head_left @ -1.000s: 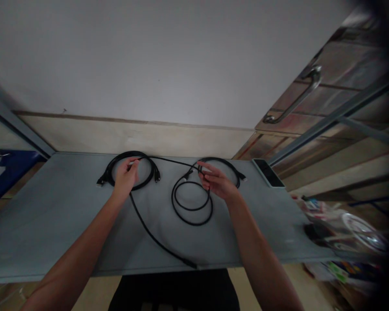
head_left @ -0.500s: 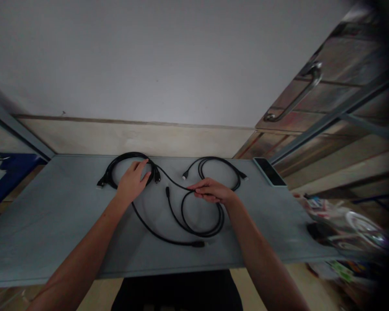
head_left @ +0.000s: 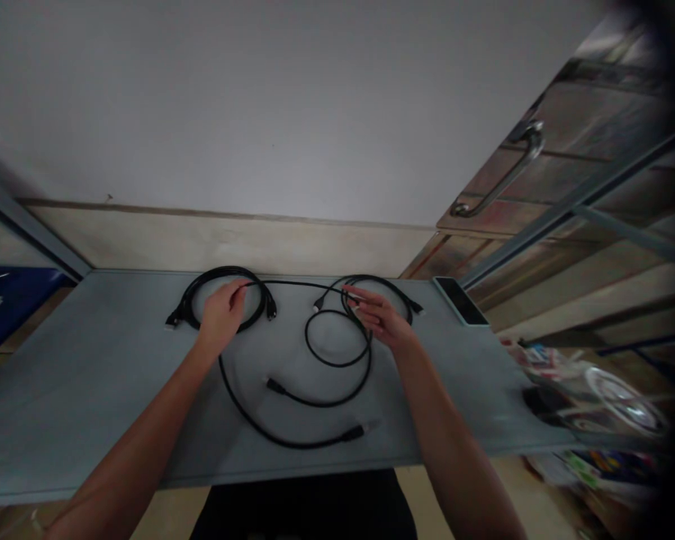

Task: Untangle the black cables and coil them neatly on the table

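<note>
A black cable (head_left: 298, 283) runs between my two hands, lifted off the grey tabletop (head_left: 106, 375). My left hand (head_left: 220, 313) pinches it between thumb and fingers, in front of a coiled black cable (head_left: 187, 300) at the left. Farther along, the same cable passes through the loosely bent fingers of my right hand (head_left: 381, 313). From there it drops into loops on the table and ends in a plug (head_left: 275, 386). Below my left hand another length curves out to a second plug (head_left: 353, 433). Behind my right hand lies another coiled cable (head_left: 392, 283), partly hidden.
A phone-like device (head_left: 462, 301) with a pale edge lies at the table's back right. A blurred transparent bag (head_left: 601, 397) is at the right edge. The wall (head_left: 247, 240) borders the back, and a door handle (head_left: 500, 184) shows at right.
My left hand has closed on the cable and drawn slightly toward me. My right hand has raised its part of the cable and moved right. The loops and both near plugs have shifted.
</note>
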A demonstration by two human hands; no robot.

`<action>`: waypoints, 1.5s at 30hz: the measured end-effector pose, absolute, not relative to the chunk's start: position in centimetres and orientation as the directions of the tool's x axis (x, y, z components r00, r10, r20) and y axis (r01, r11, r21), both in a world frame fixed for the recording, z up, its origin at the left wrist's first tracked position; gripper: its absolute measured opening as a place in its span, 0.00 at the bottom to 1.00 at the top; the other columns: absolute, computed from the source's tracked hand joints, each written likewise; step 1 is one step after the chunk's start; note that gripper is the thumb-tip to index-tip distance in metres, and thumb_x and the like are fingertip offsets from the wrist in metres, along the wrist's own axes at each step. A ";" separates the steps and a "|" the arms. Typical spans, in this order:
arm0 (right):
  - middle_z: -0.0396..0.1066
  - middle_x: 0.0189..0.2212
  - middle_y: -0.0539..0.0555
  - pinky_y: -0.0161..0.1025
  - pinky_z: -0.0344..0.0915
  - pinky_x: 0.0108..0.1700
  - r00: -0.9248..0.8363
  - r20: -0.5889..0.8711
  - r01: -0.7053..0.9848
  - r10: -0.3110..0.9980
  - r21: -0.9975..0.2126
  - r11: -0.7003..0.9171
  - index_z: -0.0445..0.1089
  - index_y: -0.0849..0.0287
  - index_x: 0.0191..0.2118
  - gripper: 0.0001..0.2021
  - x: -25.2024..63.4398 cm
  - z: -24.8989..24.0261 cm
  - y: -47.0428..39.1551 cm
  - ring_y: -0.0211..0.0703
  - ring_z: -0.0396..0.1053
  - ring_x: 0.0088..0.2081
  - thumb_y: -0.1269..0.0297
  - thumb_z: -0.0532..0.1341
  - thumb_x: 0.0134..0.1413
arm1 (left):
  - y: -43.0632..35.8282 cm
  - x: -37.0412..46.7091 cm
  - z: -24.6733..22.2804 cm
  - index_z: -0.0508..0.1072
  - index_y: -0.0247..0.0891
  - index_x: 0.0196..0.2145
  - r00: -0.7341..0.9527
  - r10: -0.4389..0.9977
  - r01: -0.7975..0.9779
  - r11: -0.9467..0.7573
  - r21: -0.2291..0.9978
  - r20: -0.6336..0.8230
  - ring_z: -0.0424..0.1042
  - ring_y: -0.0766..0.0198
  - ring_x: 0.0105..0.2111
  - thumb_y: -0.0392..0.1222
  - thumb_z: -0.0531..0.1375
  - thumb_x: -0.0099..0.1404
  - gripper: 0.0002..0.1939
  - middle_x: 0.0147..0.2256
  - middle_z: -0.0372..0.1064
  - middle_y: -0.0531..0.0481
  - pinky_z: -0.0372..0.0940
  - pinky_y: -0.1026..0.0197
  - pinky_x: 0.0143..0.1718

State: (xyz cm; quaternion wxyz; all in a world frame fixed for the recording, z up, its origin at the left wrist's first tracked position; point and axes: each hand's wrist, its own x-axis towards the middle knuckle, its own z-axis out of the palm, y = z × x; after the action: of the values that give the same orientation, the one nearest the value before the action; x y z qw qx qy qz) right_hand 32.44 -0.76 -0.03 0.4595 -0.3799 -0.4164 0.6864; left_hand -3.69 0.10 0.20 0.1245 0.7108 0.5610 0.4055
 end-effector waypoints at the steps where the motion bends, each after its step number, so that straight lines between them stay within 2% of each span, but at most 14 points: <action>1: 0.72 0.37 0.53 0.26 0.44 0.13 -0.252 -0.131 -0.315 0.959 -0.926 -0.209 0.73 0.57 0.55 0.25 32.8 -0.1 -0.6 0.25 0.43 0.18 0.69 0.68 0.48 | 0.3 -4.0 0.4 0.75 0.38 0.48 -0.018 0.900 0.679 -0.310 0.666 0.436 0.73 0.55 0.42 0.43 0.51 0.71 0.16 0.42 0.75 0.43 0.66 0.56 0.47; 3: 0.70 0.31 0.51 0.26 0.43 0.13 -0.147 -0.130 -0.292 0.981 -0.942 -0.168 0.75 0.58 0.51 0.21 33.2 -0.6 -0.2 0.25 0.43 0.17 0.66 0.69 0.48 | 0.4 -4.3 0.6 0.74 0.38 0.46 -0.094 0.912 0.663 -0.241 0.708 0.398 0.73 0.56 0.39 0.45 0.52 0.70 0.15 0.39 0.75 0.44 0.66 0.57 0.43; 6: 0.65 0.22 0.47 0.26 0.42 0.11 -0.075 -0.198 -0.163 0.977 -0.964 -0.208 0.77 0.61 0.43 0.16 33.0 -1.4 0.2 0.26 0.47 0.15 0.61 0.70 0.48 | 0.1 -4.0 0.5 0.73 0.37 0.44 -0.092 0.937 0.690 -0.184 0.700 0.336 0.73 0.55 0.33 0.45 0.53 0.70 0.13 0.32 0.73 0.45 0.64 0.59 0.36; 9: 0.63 0.18 0.45 0.26 0.42 0.10 -0.203 -0.307 -0.019 0.930 -0.948 -0.317 0.76 0.63 0.40 0.16 32.3 -1.7 -0.1 0.26 0.47 0.13 0.58 0.70 0.48 | -0.2 -3.6 0.1 0.71 0.36 0.48 -0.005 0.945 0.750 -0.212 0.626 0.327 0.73 0.54 0.32 0.46 0.52 0.71 0.15 0.31 0.72 0.44 0.64 0.58 0.35; 14: 0.62 0.16 0.43 0.26 0.42 0.08 -0.537 -0.399 0.124 0.743 -0.909 -0.398 0.76 0.65 0.44 0.18 31.5 -1.2 -1.1 0.26 0.45 0.11 0.57 0.67 0.51 | -0.4 -3.7 0.0 0.62 0.36 0.61 0.137 0.922 0.889 -0.276 0.366 0.362 0.73 0.51 0.41 0.49 0.54 0.70 0.26 0.46 0.71 0.38 0.66 0.54 0.42; 17: 0.61 0.16 0.43 0.26 0.43 0.08 -0.580 -0.383 0.104 0.719 -0.910 -0.401 0.76 0.64 0.46 0.17 31.2 -1.0 -1.4 0.26 0.45 0.11 0.58 0.67 0.53 | -0.4 -3.9 0.0 0.58 0.34 0.65 0.209 0.894 0.919 -0.318 0.232 0.395 0.69 0.45 0.51 0.50 0.55 0.69 0.31 0.52 0.68 0.34 0.65 0.49 0.49; 21: 0.60 0.19 0.42 0.25 0.41 0.09 -0.484 -0.259 -0.144 0.836 -0.919 -0.367 0.75 0.61 0.48 0.17 30.9 -1.1 -1.3 0.24 0.42 0.12 0.60 0.68 0.53 | -0.5 -3.4 0.0 0.56 0.38 0.67 0.255 0.863 0.924 -0.351 0.155 0.436 0.64 0.43 0.56 0.49 0.55 0.70 0.31 0.60 0.62 0.34 0.62 0.47 0.53; 25: 0.58 0.21 0.43 0.25 0.37 0.10 -0.496 -0.252 -0.240 0.831 -0.880 -0.410 0.75 0.61 0.48 0.16 30.6 -1.2 -1.1 0.23 0.38 0.14 0.61 0.68 0.54 | -0.9 -2.3 -0.3 0.57 0.40 0.68 0.285 0.894 0.908 -0.367 0.203 0.345 0.71 0.49 0.45 0.49 0.53 0.71 0.30 0.49 0.70 0.37 0.64 0.53 0.46; 28: 0.60 0.24 0.45 0.25 0.39 0.12 -0.471 -0.212 -0.279 0.856 -0.885 -0.373 0.75 0.61 0.51 0.19 31.2 -0.7 -1.0 0.24 0.40 0.16 0.64 0.68 0.53 | -0.7 -2.6 -0.2 0.67 0.44 0.62 0.250 0.920 0.901 -0.336 0.275 0.302 0.72 0.55 0.35 0.47 0.49 0.73 0.23 0.41 0.71 0.41 0.64 0.57 0.38; 30: 0.66 0.29 0.48 0.25 0.45 0.14 -0.443 -0.161 -0.316 0.882 -0.893 -0.321 0.73 0.59 0.54 0.23 32.1 -0.1 -1.0 0.25 0.45 0.18 0.67 0.69 0.50 | -0.4 -3.4 0.1 0.72 0.43 0.58 0.181 0.922 0.903 -0.294 0.314 0.343 0.72 0.55 0.34 0.46 0.49 0.74 0.21 0.40 0.72 0.41 0.63 0.58 0.38; 34: 0.72 0.38 0.53 0.27 0.53 0.18 -0.318 -0.101 -0.311 0.943 -0.928 -0.204 0.71 0.56 0.57 0.28 33.4 0.2 -0.7 0.27 0.52 0.21 0.70 0.68 0.47 | 0.3 -5.0 0.8 0.75 0.37 0.54 0.039 0.895 0.889 -0.234 0.393 0.444 0.73 0.52 0.38 0.45 0.49 0.73 0.21 0.39 0.73 0.40 0.64 0.56 0.41; 38: 0.74 0.30 0.53 0.29 0.58 0.17 -0.158 -0.181 -0.102 0.971 -0.975 -0.198 0.75 0.63 0.50 0.21 32.6 -1.4 -0.2 0.29 0.58 0.19 0.67 0.68 0.47 | 0.3 -4.8 0.5 0.76 0.37 0.52 0.034 0.889 0.884 -0.240 0.402 0.456 0.73 0.54 0.37 0.46 0.49 0.72 0.20 0.41 0.74 0.40 0.66 0.55 0.42; 42: 0.72 0.23 0.50 0.30 0.58 0.13 -0.310 -0.343 0.074 0.887 -0.939 -0.337 0.76 0.66 0.48 0.20 31.3 -2.3 -0.3 0.31 0.59 0.15 0.65 0.67 0.47 | 0.2 -4.0 -0.2 0.72 0.37 0.56 0.103 0.901 0.879 -0.281 0.386 0.422 0.74 0.57 0.34 0.49 0.53 0.71 0.22 0.43 0.74 0.41 0.68 0.56 0.42; 45: 0.71 0.22 0.49 0.29 0.53 0.11 -0.522 -0.410 0.140 0.748 -0.906 -0.399 0.77 0.67 0.47 0.20 31.2 -1.8 -1.1 0.29 0.57 0.12 0.63 0.67 0.49 | 0.2 -4.0 -0.4 0.65 0.37 0.62 0.131 0.867 0.885 -0.321 0.337 0.482 0.73 0.51 0.46 0.51 0.56 0.69 0.28 0.51 0.71 0.38 0.67 0.52 0.49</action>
State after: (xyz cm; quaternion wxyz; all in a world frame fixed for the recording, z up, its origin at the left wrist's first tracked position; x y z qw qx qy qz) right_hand 31.18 -1.05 -1.81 0.2137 -0.4397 -0.5046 0.7116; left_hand -4.05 0.24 -0.41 -0.0149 0.7520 0.5823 0.3087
